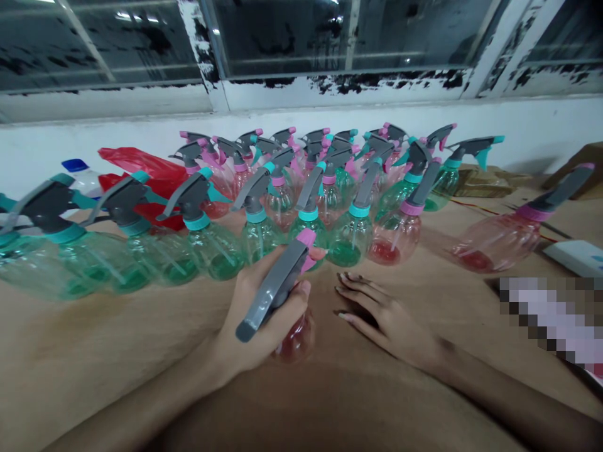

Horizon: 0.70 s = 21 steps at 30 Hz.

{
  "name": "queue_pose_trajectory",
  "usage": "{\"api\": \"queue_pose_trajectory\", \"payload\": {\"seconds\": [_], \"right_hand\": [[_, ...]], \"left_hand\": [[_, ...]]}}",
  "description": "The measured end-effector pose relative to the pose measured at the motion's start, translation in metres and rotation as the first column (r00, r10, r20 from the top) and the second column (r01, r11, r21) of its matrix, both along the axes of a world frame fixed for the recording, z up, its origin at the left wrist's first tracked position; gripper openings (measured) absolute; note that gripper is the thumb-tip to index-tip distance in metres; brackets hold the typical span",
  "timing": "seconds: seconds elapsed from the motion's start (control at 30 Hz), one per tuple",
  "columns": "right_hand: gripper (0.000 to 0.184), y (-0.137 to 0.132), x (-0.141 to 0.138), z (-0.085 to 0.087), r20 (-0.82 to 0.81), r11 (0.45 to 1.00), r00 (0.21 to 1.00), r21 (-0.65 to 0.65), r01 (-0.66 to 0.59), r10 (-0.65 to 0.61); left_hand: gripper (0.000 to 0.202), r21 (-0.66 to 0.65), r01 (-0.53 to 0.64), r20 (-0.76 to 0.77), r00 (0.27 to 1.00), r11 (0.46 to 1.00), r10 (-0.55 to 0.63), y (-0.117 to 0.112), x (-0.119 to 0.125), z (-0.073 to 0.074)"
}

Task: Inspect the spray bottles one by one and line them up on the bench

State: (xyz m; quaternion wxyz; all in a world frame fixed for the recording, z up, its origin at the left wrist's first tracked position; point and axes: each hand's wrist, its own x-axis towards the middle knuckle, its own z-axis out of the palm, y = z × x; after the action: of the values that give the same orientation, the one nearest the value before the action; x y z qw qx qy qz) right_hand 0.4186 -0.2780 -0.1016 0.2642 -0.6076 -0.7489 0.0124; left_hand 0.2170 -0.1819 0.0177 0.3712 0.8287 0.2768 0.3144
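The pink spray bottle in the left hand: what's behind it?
Rows of green and pink bottles stand behind it on the table, then a white wall and window. The left hand covers much of the pink spray bottle.

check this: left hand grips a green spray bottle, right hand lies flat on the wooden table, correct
Not green: the head view shows the left hand gripping a pink spray bottle with a grey trigger. The right hand does lie flat on the wooden table.
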Motion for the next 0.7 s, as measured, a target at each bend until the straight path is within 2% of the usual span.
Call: {"api": "queue_pose_trajectory", "payload": {"seconds": [0.7], "right_hand": [[0.042, 0.0, -0.0009, 0.0017, 0.019, 1.0, 1.0, -0.021, 0.008, -0.007]], "left_hand": [[0.008, -0.017, -0.013, 0.04, 0.999, 1.0, 0.013, -0.0002, -0.002, -0.0048]]}}
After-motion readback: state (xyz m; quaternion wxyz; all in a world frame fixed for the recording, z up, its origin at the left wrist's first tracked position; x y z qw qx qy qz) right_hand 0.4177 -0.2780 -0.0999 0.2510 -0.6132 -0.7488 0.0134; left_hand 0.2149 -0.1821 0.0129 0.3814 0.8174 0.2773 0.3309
